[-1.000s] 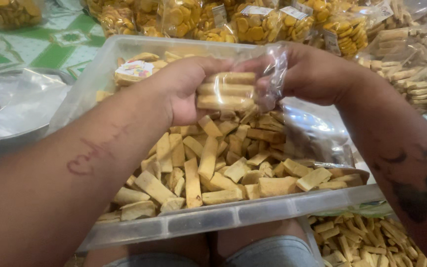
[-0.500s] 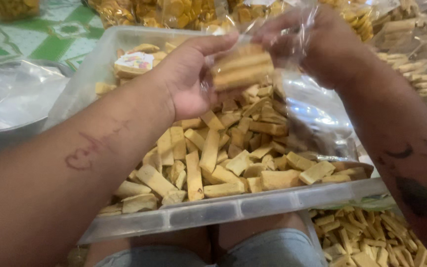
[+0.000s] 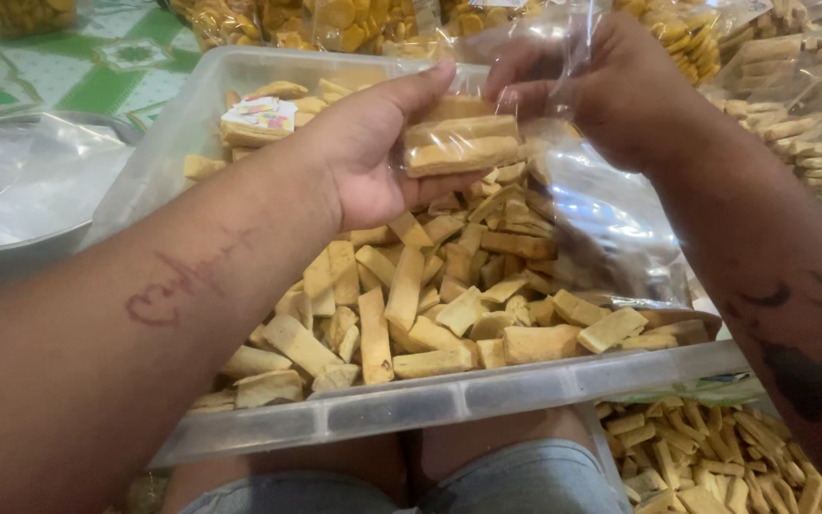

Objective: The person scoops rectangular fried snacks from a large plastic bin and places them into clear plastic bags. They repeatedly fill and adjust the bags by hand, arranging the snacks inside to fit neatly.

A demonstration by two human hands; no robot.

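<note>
My left hand [image 3: 373,157] grips a small stack of tan rectangular biscuits [image 3: 459,143] that sits inside a clear plastic bag [image 3: 573,190]. My right hand [image 3: 611,90] pinches the bag's upper edge just to the right of the stack. Both hands hover over a clear plastic tub [image 3: 449,400] that rests on my lap and is heaped with several loose biscuits [image 3: 411,295] of the same kind. A small paper label [image 3: 259,114] lies on the biscuits at the tub's far left.
Filled bags of yellow snacks [image 3: 335,19] line the far edge. More bagged biscuits [image 3: 801,124] lie at the right. A second tub of thin biscuit sticks [image 3: 715,457] sits at the lower right. A metal bowl with clear plastic [image 3: 30,190] stands at the left on a green patterned mat [image 3: 97,67].
The biscuit stack has gone from level to tilted and back to nearly level. My right hand rose from gripping the stack to the bag's top edge, and my left palm turned up.
</note>
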